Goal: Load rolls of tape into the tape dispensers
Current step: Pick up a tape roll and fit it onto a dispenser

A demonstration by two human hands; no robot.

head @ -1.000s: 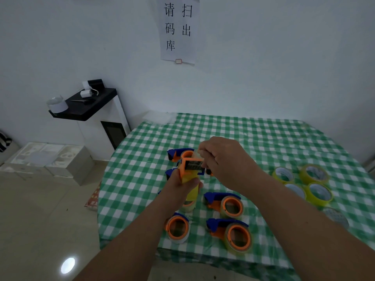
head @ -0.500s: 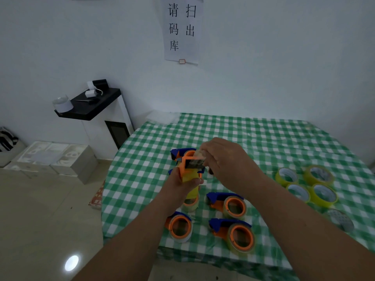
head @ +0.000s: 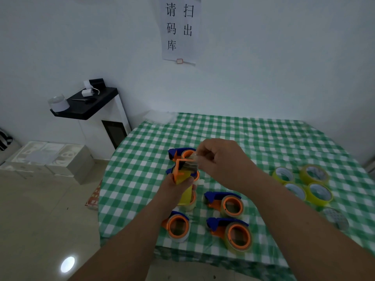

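My left hand (head: pixel 176 186) grips an orange tape dispenser (head: pixel 182 169) with a yellow tape roll in it, held up above the table. My right hand (head: pixel 223 159) pinches the loose tape end (head: pixel 191 162) at the dispenser's cutter. Loaded orange-and-blue dispensers lie on the green checked tablecloth (head: pixel 253 138): one at the front left (head: pixel 178 226), one at the front right (head: pixel 233 233), one behind it (head: pixel 225 203). Another dispenser (head: pixel 181 153) lies behind my hands. Several loose yellow tape rolls (head: pixel 318 193) sit at the right.
The table's front edge (head: pixel 203 252) is close below the dispensers. A grey roll (head: pixel 334 218) lies at the right front. To the left, off the table, stand a black shelf (head: pixel 87 104) and white boxes (head: pixel 50 157) on the floor.
Both hands and the held dispenser stay in nearly the same place. My right hand has shifted slightly up and right at the tape end.
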